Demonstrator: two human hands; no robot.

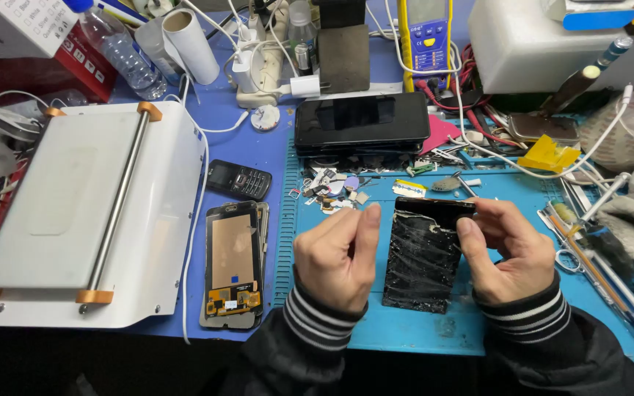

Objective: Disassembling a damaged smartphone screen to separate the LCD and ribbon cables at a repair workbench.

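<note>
My right hand (511,253) grips the top right corner of a cracked black phone screen (423,257), the thumb pressing on its glass and the fingers curled behind the edge. The screen lies on the blue work mat (420,330), near the front edge of the table, between my two hands. My left hand (335,257) is just beside the left edge of the screen, closed loosely with thumb and forefinger pinched together; if something small is between them, I cannot tell. Behind the screen, on the mat, there is a small heap of tiny parts (335,192), and further back a dark smartphone (361,121) lies flat. Left of the mat rest an opened phone frame (232,264), a small keypad phone (240,178) and a white screen separator machine (82,213).
</note>
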